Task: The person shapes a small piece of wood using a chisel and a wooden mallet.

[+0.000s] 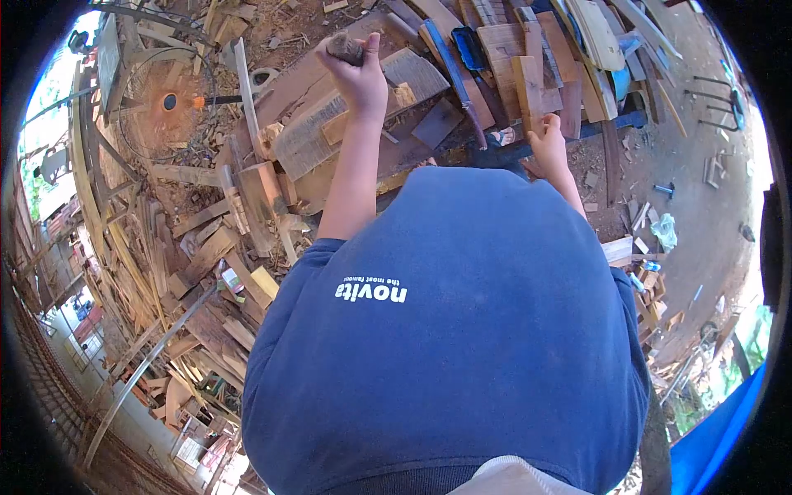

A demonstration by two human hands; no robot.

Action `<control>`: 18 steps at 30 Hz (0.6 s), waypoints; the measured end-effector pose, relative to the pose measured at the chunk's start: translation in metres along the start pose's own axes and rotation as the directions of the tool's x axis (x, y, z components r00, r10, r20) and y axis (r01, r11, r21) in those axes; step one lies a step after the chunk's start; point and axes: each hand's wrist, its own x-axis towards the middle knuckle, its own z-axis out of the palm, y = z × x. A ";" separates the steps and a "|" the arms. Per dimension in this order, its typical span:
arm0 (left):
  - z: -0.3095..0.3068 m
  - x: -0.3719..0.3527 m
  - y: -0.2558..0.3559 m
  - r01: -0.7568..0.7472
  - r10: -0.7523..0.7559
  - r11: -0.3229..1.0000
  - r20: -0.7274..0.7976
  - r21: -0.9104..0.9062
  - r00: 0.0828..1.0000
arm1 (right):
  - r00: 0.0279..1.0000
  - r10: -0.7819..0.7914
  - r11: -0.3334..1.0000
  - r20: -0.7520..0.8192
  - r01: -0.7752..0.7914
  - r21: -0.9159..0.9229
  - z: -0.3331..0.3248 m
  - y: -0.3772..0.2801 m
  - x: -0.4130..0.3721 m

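Observation:
My left hand (360, 81) is raised at the upper left of my body, fingers closed around a dark brown chunk of wood (345, 49) with a rough, rounded end. Beneath it lies a broad, weathered plank (309, 153) with smaller wood pieces on top. On the right, my right hand (548, 142) pinches the near end of a narrow brown board (528, 89). That board points away from me over other boards. A dark square piece of wood (437, 122) sits between my two hands.
Stacked boards (499, 49) and a blue tray-like object (468, 48) are at the far side. Scrap wood (206, 256) covers the ground on the left. A round wire guard (169, 102) stands at upper left. A clear plastic bag (664, 232) lies on the right.

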 end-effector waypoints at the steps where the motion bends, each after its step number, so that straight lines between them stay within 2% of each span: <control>1: 0.001 0.000 0.001 -0.014 0.014 1.000 -0.004 0.016 1.000 | 1.000 -0.001 1.000 -0.001 0.001 -0.001 0.000 0.000 0.000; 5: 0.002 0.000 0.004 -0.004 0.004 0.999 -0.011 0.037 1.000 | 1.000 -0.002 1.000 -0.012 0.002 -0.017 0.003 0.002 0.003; 11: 0.004 -0.001 0.002 -0.074 0.076 0.996 -0.047 0.059 0.996 | 1.000 0.022 1.000 0.002 -0.022 0.007 -0.001 -0.005 0.000; 13: 0.005 -0.004 0.015 0.046 -0.046 0.999 0.029 -0.003 0.998 | 0.999 0.037 0.999 0.010 -0.037 0.029 -0.002 -0.005 0.000; 14: 0.003 -0.003 0.012 0.048 -0.048 0.999 0.030 -0.003 0.998 | 1.000 0.024 0.999 0.009 -0.025 0.035 -0.002 -0.006 0.001; 16: -0.003 0.002 0.004 -0.199 0.147 0.952 0.219 0.235 0.965 | 1.000 0.011 0.999 0.007 -0.012 0.039 0.000 -0.005 0.002; 17: -0.002 0.005 0.000 -0.198 0.147 0.952 0.218 0.234 0.965 | 1.000 0.008 1.000 -0.025 -0.008 0.012 0.002 -0.005 0.004; 18: -0.001 0.009 -0.002 -0.383 0.327 0.897 0.252 0.219 0.911 | 0.998 0.004 1.000 -0.057 -0.004 -0.016 0.005 -0.004 0.006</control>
